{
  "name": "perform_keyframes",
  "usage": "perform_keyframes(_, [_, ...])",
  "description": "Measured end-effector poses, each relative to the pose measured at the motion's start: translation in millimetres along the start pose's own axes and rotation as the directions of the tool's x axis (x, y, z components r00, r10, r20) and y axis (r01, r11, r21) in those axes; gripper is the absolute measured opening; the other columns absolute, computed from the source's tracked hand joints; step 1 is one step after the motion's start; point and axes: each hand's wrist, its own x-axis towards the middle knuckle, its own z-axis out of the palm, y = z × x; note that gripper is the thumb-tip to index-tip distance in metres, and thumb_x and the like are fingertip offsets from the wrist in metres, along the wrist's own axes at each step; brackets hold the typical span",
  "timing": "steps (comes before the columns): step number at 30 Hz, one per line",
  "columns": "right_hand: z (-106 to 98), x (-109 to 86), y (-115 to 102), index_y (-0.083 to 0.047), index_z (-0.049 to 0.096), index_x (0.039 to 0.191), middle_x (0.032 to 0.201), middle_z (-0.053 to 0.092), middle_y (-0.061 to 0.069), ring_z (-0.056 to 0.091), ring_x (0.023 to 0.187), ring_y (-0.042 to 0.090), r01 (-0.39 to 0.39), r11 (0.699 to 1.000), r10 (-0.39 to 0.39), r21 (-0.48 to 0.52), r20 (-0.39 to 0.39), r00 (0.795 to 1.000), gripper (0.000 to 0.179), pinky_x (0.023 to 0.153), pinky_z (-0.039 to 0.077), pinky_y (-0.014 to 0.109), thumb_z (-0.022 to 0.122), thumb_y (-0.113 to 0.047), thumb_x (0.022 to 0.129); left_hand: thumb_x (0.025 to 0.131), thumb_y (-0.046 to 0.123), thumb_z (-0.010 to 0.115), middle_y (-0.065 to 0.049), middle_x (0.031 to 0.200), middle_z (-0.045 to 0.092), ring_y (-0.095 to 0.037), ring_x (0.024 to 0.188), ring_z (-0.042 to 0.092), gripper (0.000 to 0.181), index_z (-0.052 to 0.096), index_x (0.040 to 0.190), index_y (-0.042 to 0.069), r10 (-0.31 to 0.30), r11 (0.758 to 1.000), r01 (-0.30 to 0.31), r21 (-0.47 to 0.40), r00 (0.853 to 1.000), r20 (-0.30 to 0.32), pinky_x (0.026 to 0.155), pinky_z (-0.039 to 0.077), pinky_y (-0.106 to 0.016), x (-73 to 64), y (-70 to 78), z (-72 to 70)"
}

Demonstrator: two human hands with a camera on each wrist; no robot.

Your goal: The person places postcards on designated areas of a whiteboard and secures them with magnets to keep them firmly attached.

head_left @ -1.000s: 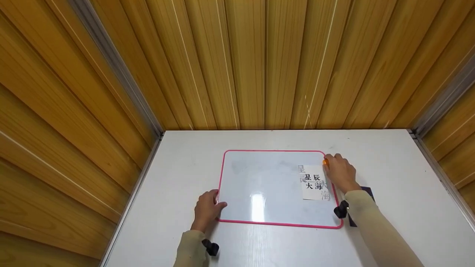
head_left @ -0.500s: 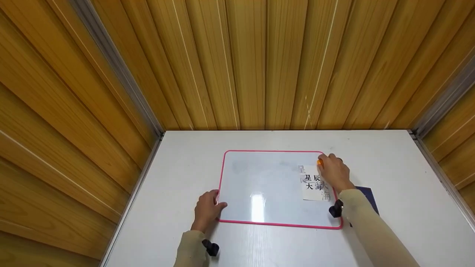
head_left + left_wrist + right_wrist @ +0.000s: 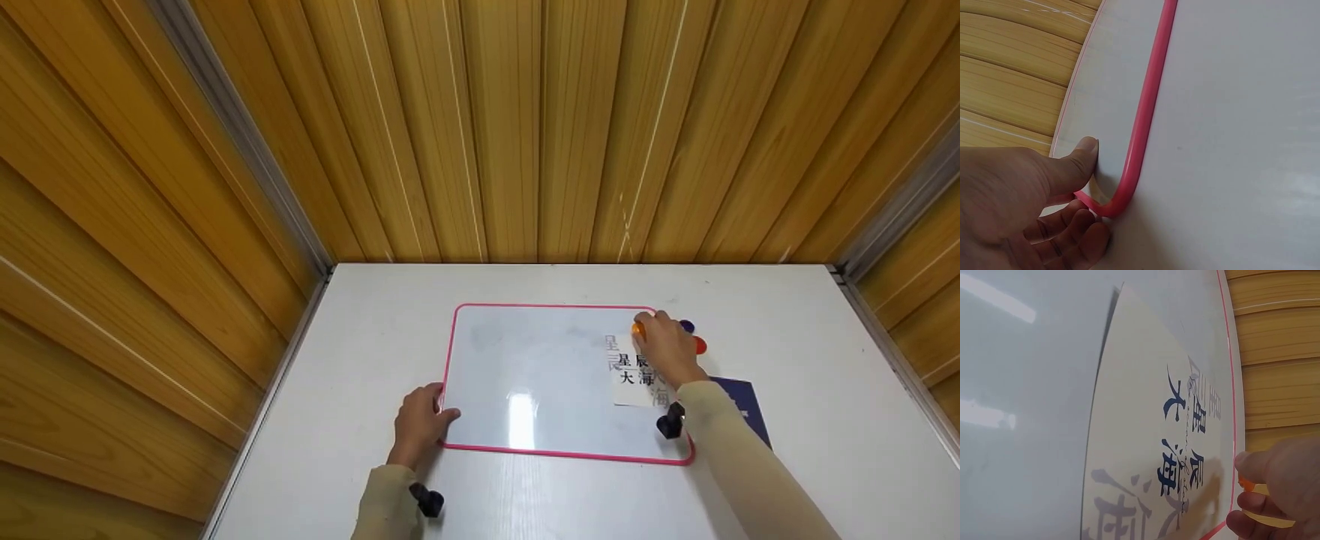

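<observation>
A whiteboard [image 3: 525,352] with a pink frame lies on the white table. At its near left corner my left hand [image 3: 418,425] grips the frame [image 3: 1145,112], thumb on the face and fingers curled at the outer edge. On the board's right side lies a white card [image 3: 632,394] with black and grey Chinese characters, also large in the right wrist view. My right hand [image 3: 666,346] is over the card's upper right part and pinches an orange round magnet [image 3: 638,329] between thumb and fingers. In the right wrist view the magnet [image 3: 1246,484] is mostly hidden by the fingers.
A blue round piece [image 3: 687,326] and a red one [image 3: 700,345] sit just right of my right hand. A dark blue card [image 3: 742,401] lies by the board's right edge, partly under the right forearm. Wood-patterned walls [image 3: 502,150] bound the table.
My right hand has moved left from the board's right edge over the card, taking the orange magnet with it. The blue and red pieces have come into view. The left hand stays put.
</observation>
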Motion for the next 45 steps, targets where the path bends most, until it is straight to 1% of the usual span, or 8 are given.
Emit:
perform_keyframes(5, [2.5,1.9,-2.0,0.001,0.06,0.137,0.119,0.06,0.027,0.061,0.1,0.042,0.005,1.0,-0.005,-0.001,-0.004,1.0,0.042,0.091,0.049,0.061,0.069,-0.015,0.099,0.084,0.017,0.085,-0.003,0.085,0.057,-0.019,0.077,0.05,0.052,0.067,0.13,0.003,-0.007,1.0,0.007,0.003,1.0,0.005,0.068,0.043,-0.037,1.0,0.4,0.1])
perform_keyframes(8, [5.3,3.6,-2.5,0.001,0.06,0.137,0.119,0.06,0.027,0.061,0.101,0.042,0.008,1.0,-0.008,0.003,-0.004,1.0,0.042,0.093,0.049,0.062,0.069,-0.015,0.099,0.084,0.018,0.085,-0.003,0.085,0.058,-0.019,0.078,0.05,0.053,0.066,0.131,0.003,-0.002,1.0,0.002,0.006,1.0,0.004,0.069,0.044,-0.037,0.9,-0.6,1.0])
perform_keyframes(15, [8.7,5.5,-4.2,0.001,0.063,0.133,0.115,0.063,0.026,0.063,0.095,0.04,0.03,0.999,-0.03,-0.024,-0.013,0.999,0.041,0.087,0.053,0.058,0.072,-0.016,0.097,0.084,0.017,0.085,-0.004,0.084,0.057,-0.018,0.076,0.048,0.052,0.066,0.13,0.001,0.033,0.999,-0.033,0.012,0.999,-0.016,0.067,0.042,-0.036,-0.2,-2.3,1.2])
perform_keyframes(21, [10.4,7.3,-6.0,0.0,0.063,0.134,0.116,0.062,0.024,0.063,0.094,0.039,0.033,0.999,-0.033,-0.016,0.008,0.999,0.041,0.092,0.052,0.058,0.071,-0.016,0.098,0.084,0.017,0.085,-0.004,0.085,0.059,-0.019,0.078,0.05,0.052,0.066,0.13,0.001,0.009,1.0,-0.009,-0.01,1.0,-0.018,0.07,0.044,-0.038,-1.0,-1.2,1.3])
perform_keyframes(26, [12.4,9.8,-6.6,0.001,0.064,0.132,0.113,0.061,0.024,0.063,0.093,0.037,0.034,0.999,-0.034,-0.022,0.02,0.999,0.039,0.091,0.052,0.056,0.072,-0.015,0.097,0.084,0.017,0.085,-0.003,0.085,0.058,-0.019,0.079,0.05,0.053,0.066,0.13,0.0,0.0,1.0,0.0,-0.016,1.0,-0.016,0.071,0.044,-0.039,-0.8,-0.6,1.8])
perform_keyframes(34, [15.7,12.9,-5.4,0.001,0.064,0.132,0.112,0.062,0.024,0.062,0.093,0.036,0.023,1.0,-0.023,-0.013,0.048,0.999,0.039,0.091,0.051,0.057,0.071,-0.014,0.097,0.084,0.017,0.085,-0.001,0.084,0.056,-0.019,0.078,0.05,0.052,0.066,0.13,0.003,-0.011,1.0,0.011,-0.004,1.0,-0.012,0.07,0.042,-0.037,0.3,-2.2,3.4])
perform_keyframes(38, [18.2,14.7,-4.6,0.0,0.064,0.132,0.111,0.062,0.023,0.062,0.093,0.035,0.025,1.0,-0.024,-0.019,0.053,0.998,0.039,0.09,0.051,0.057,0.072,-0.015,0.097,0.084,0.018,0.085,-0.001,0.085,0.057,-0.018,0.078,0.05,0.051,0.066,0.13,0.003,-0.005,1.0,0.005,0.002,1.0,-0.01,0.07,0.043,-0.036,0.8,-2.5,3.7])
perform_keyframes(45, [20.1,13.0,-3.4,0.001,0.066,0.128,0.106,0.064,0.021,0.062,0.09,0.035,0.05,0.998,-0.049,-0.025,0.033,0.998,0.035,0.082,0.053,0.056,0.072,-0.014,0.097,0.084,0.018,0.085,-0.002,0.082,0.055,-0.018,0.076,0.048,0.052,0.067,0.13,0.002,0.005,1.0,-0.005,0.005,1.0,-0.007,0.067,0.041,-0.035,1.1,-3.5,2.5])
